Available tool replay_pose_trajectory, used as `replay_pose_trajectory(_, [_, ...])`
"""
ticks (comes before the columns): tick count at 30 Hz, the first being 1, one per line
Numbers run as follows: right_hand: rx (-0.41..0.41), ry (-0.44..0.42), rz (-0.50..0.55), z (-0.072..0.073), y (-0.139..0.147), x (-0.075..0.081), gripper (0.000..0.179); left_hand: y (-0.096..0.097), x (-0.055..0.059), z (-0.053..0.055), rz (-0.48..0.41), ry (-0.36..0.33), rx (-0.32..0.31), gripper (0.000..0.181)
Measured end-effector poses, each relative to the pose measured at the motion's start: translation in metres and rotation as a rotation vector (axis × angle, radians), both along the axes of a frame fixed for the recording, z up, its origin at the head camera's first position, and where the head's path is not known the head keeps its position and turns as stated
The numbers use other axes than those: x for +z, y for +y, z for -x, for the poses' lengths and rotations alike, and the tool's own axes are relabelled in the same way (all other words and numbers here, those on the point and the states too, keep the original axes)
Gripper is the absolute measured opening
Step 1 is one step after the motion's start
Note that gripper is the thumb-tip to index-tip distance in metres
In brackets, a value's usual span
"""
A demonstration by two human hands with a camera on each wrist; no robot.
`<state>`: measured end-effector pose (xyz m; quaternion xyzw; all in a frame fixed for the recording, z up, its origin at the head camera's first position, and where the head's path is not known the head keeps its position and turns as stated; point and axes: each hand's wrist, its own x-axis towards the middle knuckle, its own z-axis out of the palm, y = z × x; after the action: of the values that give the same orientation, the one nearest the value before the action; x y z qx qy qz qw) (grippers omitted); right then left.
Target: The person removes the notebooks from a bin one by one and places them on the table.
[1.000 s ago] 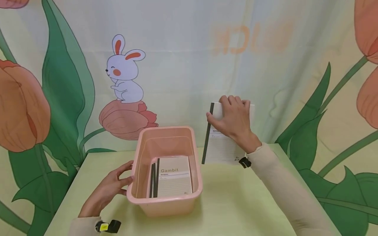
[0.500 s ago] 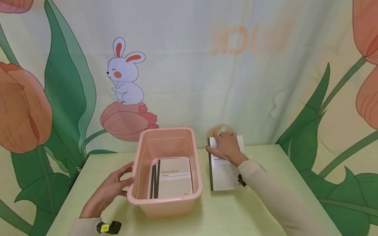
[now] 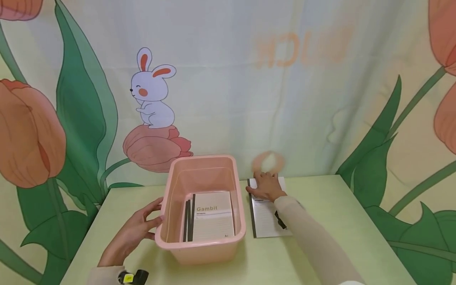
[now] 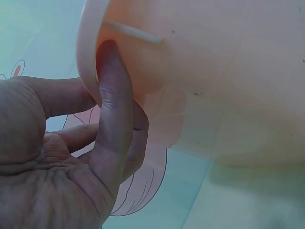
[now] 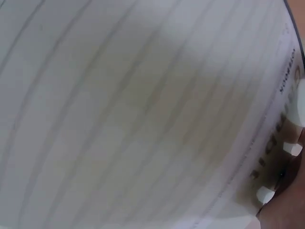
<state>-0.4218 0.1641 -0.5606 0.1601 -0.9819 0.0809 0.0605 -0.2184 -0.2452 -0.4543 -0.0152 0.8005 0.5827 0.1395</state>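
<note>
A pink plastic bin (image 3: 201,255) stands on the table left of centre. Inside lie several notebooks (image 3: 213,223) with dark spines, the top one marked "Gambit". My left hand (image 3: 135,229) holds the bin's left rim; up close in the left wrist view, its fingers (image 4: 112,100) bend against the bin's outer wall (image 4: 228,86) beneath the lip. To the right of the bin, another notebook (image 3: 267,223) lies flat on the table. Its upper part is gripped by my right hand (image 3: 266,186), thumb at the spine side. The right wrist view is filled by this notebook's lined cover (image 5: 133,114).
The pale green table (image 3: 320,209) runs back to a hanging cloth (image 3: 228,99) printed with tulips and a rabbit. Black straps with small devices (image 3: 133,277) sit on both wrists over beige sleeves (image 3: 317,241).
My right hand has brought the notebook down from above the table's back and laid it beside the bin, sliding it slightly left. My left hand has stayed on the rim.
</note>
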Motion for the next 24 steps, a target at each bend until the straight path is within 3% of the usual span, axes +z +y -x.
replay_pose_trajectory(7, [0.006,-0.022,-0.026,0.010,-0.002,-0.017,0.054,-0.002,0.002,-0.002,-0.009,-0.003,0.003,0.069])
replay_pose_trajectory(18, [0.007,-0.135,-0.025,0.010,0.001,-0.008,0.060,-0.005,0.002,-0.001,-0.026,-0.001,-0.019,0.067])
replay_pose_trajectory(24, [0.016,-0.130,-0.042,0.005,0.011,-0.005,0.060,-0.005,-0.001,0.001,-0.022,-0.001,-0.008,0.068])
